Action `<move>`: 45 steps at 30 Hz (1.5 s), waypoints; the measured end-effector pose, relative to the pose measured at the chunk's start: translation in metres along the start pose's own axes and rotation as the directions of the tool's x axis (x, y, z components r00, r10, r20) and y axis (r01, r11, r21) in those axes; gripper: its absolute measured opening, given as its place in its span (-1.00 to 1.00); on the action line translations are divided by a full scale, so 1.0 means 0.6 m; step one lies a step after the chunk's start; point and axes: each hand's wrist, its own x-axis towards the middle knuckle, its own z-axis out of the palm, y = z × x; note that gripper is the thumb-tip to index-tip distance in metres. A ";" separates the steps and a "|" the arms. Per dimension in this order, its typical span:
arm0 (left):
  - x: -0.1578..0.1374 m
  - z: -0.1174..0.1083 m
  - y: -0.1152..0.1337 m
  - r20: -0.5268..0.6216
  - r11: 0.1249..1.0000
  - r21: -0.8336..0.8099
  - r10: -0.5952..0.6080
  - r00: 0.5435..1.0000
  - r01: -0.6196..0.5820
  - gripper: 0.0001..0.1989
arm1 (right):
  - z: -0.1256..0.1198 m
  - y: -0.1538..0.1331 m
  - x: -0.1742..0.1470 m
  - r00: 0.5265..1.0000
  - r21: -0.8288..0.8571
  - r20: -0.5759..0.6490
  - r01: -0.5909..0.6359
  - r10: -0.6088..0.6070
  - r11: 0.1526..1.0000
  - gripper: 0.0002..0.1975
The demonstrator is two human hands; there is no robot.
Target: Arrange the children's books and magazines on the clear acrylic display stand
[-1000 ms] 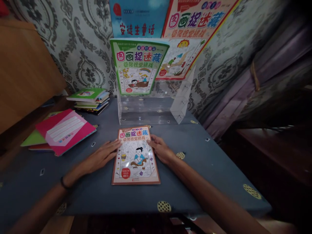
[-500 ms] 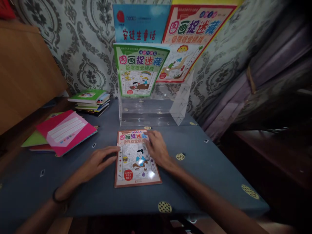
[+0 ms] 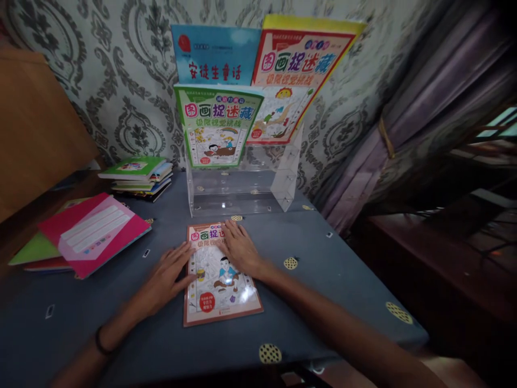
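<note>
A picture book (image 3: 222,293) with a brown-orange border lies flat in front of me, a seated figure in blue on its cover. My left hand (image 3: 167,277) is at its left edge, fingers stretched out and thumb over the cover. The fingers of my right hand (image 3: 242,250) lie flat on the upper right part of the cover, hiding some of the title. Behind the book stands a clear acrylic rack (image 3: 234,205). It holds a green-bordered book (image 3: 218,129), a blue book (image 3: 216,56) and a red-bordered book (image 3: 293,91), with a yellow edge behind the last.
On the left lie a pink book (image 3: 95,231) over other books and, farther back, a stack of books (image 3: 139,175) with a green one on top. The blue tablecloth (image 3: 323,302) has pineapple prints. A purple curtain (image 3: 363,167) hangs at the right.
My right hand has come down flatter over the book's title, and my left hand has moved in against the left edge. The view has shifted slightly.
</note>
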 end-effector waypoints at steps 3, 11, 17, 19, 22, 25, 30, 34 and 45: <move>0.000 0.014 0.003 -0.039 0.994 -0.071 -0.088 0.995 0.085 -0.37 | -0.006 -0.003 -0.061 0.999 -0.063 -0.003 -0.032 0.032 0.998 -0.42; 0.013 0.046 0.006 -0.161 0.832 -0.533 -0.276 0.947 0.152 -0.35 | 0.045 0.008 -0.152 0.983 -0.053 -0.094 0.151 -0.155 0.987 -0.38; 0.020 0.033 0.018 -0.064 0.297 -0.949 -0.508 0.859 0.104 -0.23 | 0.055 0.031 -0.139 0.975 -0.032 -0.127 0.181 -0.184 0.983 -0.35; 0.018 0.034 0.025 0.044 0.136 -0.981 -0.541 0.840 0.139 -0.28 | 0.054 0.030 -0.138 0.979 -0.023 -0.111 0.170 -0.172 0.985 -0.35; 0.017 0.037 0.037 0.176 0.021 -0.977 -0.477 0.861 0.211 -0.39 | 0.052 0.029 -0.136 0.977 0.008 -0.132 0.171 -0.169 0.985 -0.37; 0.021 0.031 0.047 0.223 -0.038 -0.972 -0.454 0.862 0.232 -0.40 | 0.049 0.034 -0.133 0.976 0.052 -0.152 0.166 -0.156 0.985 -0.37; 0.029 0.007 0.056 0.190 -0.091 -0.982 -0.411 0.891 0.168 -0.42 | 0.052 0.046 -0.131 0.983 0.239 -0.177 0.091 -0.049 0.967 -0.32; 0.034 0.001 0.059 0.154 -0.105 -0.987 -0.420 0.894 0.121 -0.42 | 0.052 0.055 -0.124 0.975 0.444 -0.219 0.069 0.034 0.893 -0.41; 0.027 -0.013 0.053 0.177 0.018 -0.980 -0.376 0.910 0.198 -0.49 | -0.042 0.006 -0.087 0.949 0.916 -0.094 -0.037 0.303 0.400 -0.58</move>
